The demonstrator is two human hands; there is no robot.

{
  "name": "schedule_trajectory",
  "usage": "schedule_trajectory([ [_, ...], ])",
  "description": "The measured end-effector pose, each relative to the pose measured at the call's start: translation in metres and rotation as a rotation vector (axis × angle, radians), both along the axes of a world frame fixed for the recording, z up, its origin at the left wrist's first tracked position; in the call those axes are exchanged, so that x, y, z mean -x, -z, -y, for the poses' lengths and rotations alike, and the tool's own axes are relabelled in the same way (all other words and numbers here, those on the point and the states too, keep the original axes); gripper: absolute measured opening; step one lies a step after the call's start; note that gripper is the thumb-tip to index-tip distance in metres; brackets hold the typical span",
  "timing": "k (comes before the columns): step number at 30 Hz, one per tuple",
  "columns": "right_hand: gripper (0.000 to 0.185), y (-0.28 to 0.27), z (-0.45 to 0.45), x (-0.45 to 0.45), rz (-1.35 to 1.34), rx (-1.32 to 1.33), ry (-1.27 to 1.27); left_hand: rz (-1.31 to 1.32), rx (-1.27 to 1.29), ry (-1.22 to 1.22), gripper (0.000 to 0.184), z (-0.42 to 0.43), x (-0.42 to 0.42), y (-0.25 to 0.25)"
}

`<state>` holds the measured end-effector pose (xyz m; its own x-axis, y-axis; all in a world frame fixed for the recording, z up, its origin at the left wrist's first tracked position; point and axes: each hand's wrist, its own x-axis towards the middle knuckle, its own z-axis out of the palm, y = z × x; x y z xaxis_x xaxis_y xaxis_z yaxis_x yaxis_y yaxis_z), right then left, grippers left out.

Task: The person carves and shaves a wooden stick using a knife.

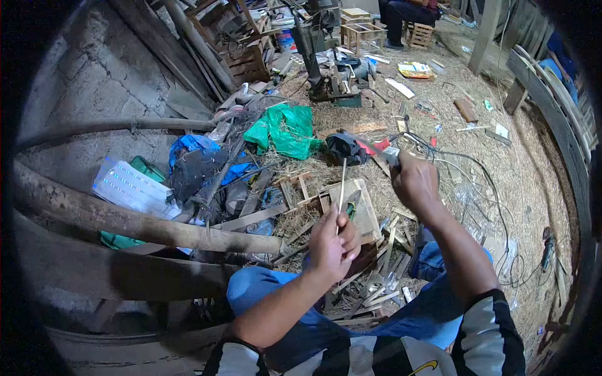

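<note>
My left hand (332,244) is closed around a thin pale wooden stick (342,188), which points up and away from me. Higher and to the right, my right hand (416,182) grips what looks like a knife (390,153). Its blade points left toward the upper end of the stick, and I cannot tell whether they touch. Just beyond the stick's tip lies a dark plastic bag (345,148), with something red (376,146) behind the blade. Below my hands sits a wooden box or block (364,207) with wood scraps (376,294) around it.
A green plastic bag (285,131) lies ahead on the left. A thick pole (144,219) crosses at my left. Cables (476,163) trail over the straw-covered ground at right. A metal machine or vise (338,88) stands farther ahead. Another person (407,15) sits at the back.
</note>
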<state>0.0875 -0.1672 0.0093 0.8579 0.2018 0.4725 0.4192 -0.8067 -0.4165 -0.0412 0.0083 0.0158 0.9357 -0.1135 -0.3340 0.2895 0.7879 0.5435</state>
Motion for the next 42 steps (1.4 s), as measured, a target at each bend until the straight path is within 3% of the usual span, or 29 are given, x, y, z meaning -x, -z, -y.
schedule_trajectory([
  [3, 0.014, 0.014, -0.013, 0.026, -0.008, -0.026, -0.184, -0.050, -0.070, -0.027, 0.035, -0.007, -0.006, 0.008],
  [6, 0.017, 0.009, -0.026, 0.045, -0.034, 0.111, -0.385, -0.093, -0.071, -0.063, 0.035, -0.006, -0.010, 0.011],
  [9, 0.017, 0.014, -0.031, 0.048, -0.062, 0.101, -0.417, -0.097, -0.157, -0.062, 0.038, -0.004, -0.009, 0.003],
  [21, 0.015, 0.020, -0.022, 0.023, -0.031, 0.214, -0.267, -0.039, -0.203, -0.105, 0.038, 0.006, -0.005, 0.011],
  [23, 0.015, 0.026, -0.009, -0.006, -0.114, 0.218, 0.034, -0.054, -0.216, -0.075, 0.039, 0.011, 0.003, 0.008],
  [26, 0.016, 0.000, 0.000, -0.001, -0.119, 0.157, -0.033, -0.056, -0.218, -0.065, 0.040, 0.009, 0.000, 0.011],
  [29, 0.014, 0.010, -0.019, 0.031, -0.031, 0.086, -0.220, -0.052, -0.222, -0.102, 0.039, 0.004, -0.008, 0.015],
  [32, 0.016, 0.011, -0.032, 0.056, -0.105, 0.151, -0.377, -0.089, -0.338, -0.201, 0.039, 0.007, -0.011, 0.016],
  [35, 0.016, 0.010, -0.035, 0.059, -0.146, 0.152, -0.403, -0.064, -0.401, -0.207, 0.040, 0.010, -0.009, 0.012],
  [42, 0.016, 0.015, -0.031, 0.049, -0.059, 0.162, -0.361, 0.019, -0.275, -0.159, 0.038, 0.010, -0.007, 0.018],
])
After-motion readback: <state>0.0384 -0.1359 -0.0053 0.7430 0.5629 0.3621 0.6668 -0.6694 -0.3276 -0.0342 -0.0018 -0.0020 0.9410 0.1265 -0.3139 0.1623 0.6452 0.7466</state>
